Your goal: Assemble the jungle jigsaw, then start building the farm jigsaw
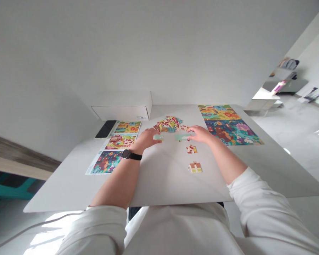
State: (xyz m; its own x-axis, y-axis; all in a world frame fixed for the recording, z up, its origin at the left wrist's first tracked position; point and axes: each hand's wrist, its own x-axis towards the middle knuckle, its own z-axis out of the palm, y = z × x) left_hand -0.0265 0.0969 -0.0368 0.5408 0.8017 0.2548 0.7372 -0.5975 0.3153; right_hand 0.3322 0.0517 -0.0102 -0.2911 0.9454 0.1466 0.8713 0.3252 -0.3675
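My left hand (147,139), with a dark watch on its wrist, has its thumb and fingers closed around the edge of a pale green puzzle piece (157,137) at the table's middle. Across a small gap, the fingers of my right hand (199,134) pinch the right end of some pale green puzzle pieces (181,137), which look joined. Just beyond both hands lies a heap of puzzle pieces (170,123), mostly red, yellow and teal. Nearer me are a red-and-white puzzle piece (191,149) and a brown-and-yellow puzzle piece (195,167), lying apart from each other.
Left of my hands lies a picture sheet (119,141) with a phone (105,129) beside it. A white box (121,112) stands behind them against the wall. Two assembled puzzles (230,129), orange and dark blue, cover the table's (164,184) right rear.
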